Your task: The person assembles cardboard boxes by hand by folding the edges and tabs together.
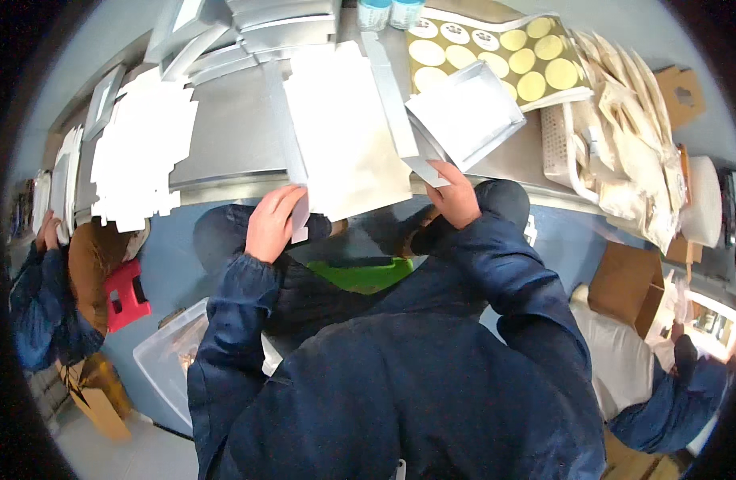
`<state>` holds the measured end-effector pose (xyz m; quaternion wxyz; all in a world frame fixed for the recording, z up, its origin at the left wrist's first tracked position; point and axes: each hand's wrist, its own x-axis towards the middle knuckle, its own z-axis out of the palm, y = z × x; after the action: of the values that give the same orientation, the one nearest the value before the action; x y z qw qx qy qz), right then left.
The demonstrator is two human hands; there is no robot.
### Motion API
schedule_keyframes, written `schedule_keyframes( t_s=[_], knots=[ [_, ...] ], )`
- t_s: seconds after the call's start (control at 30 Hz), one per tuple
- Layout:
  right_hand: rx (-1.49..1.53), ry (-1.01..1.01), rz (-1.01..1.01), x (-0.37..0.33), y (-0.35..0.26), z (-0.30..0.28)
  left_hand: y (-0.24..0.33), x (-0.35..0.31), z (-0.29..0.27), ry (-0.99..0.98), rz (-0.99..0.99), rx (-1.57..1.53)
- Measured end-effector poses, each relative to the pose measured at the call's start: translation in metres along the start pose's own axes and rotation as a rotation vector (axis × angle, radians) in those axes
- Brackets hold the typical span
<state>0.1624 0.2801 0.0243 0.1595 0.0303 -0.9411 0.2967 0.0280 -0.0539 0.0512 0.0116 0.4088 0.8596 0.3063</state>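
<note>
In front of me, at the table's near edge, lies a partly folded white cardboard box (348, 136), its long grey-backed sides standing up at left and right. My left hand (273, 224) is closed on the near end of its left side, by a small bent flap. With fingers and thumb together, my right hand (457, 198) pinches the flap at the near end of the right side. Just beyond that hand, a folded box tray (468, 112) with raised grey walls sits at an angle, partly over a sheet of round stickers (544, 60).
Flat white box blanks (144, 148) are piled on the left of the metal table (224, 132). Grey boxes (284, 32) are stacked at the back, near two blue-white jars (390, 14). A white basket (556, 148) with beige packets stands right. Co-workers' sleeves (40, 304) show at both sides.
</note>
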Motion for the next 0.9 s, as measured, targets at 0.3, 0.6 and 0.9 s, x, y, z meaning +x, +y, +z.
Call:
schedule_keyframes(
  t_s=[0.3,0.6,0.9],
  knots=[
    [0.042,-0.171,0.096,0.007,0.016,-0.017,-0.014,0.011,-0.008,-0.145,0.129,0.068],
    [0.07,-0.053,0.097,0.017,0.006,-0.017,-0.015,0.019,-0.016,-0.232,0.141,0.027],
    [-0.054,-0.293,-0.286,0.033,0.006,-0.003,-0.014,0.036,-0.014,-0.331,0.12,-0.031]
  ],
)
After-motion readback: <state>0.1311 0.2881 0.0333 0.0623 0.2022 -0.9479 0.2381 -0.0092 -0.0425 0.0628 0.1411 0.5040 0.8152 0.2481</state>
